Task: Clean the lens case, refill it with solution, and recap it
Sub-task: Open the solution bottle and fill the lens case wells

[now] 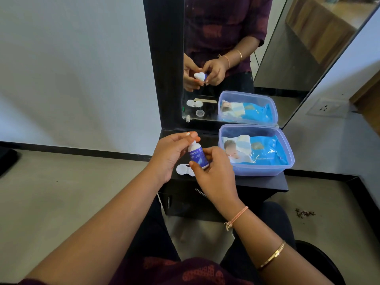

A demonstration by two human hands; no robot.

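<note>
Blurred print on solution bottle (197,156) and wipes pack (267,153), perhaps unreadable

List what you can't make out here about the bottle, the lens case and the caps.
Head view only:
- Bottle tip: hidden by left hand fingers; cap on or off unclear.
- Label text: too small.
- Lens case: right part hidden by right hand.
- Case wells: wet or dry unclear.
- Caps: seen only as small mirror reflections.

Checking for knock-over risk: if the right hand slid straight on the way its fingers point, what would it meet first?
The right hand points up-left, wrapped on the solution bottle. Going on, it would likely push into the left hand at the cap; depth is unclear.
</note>
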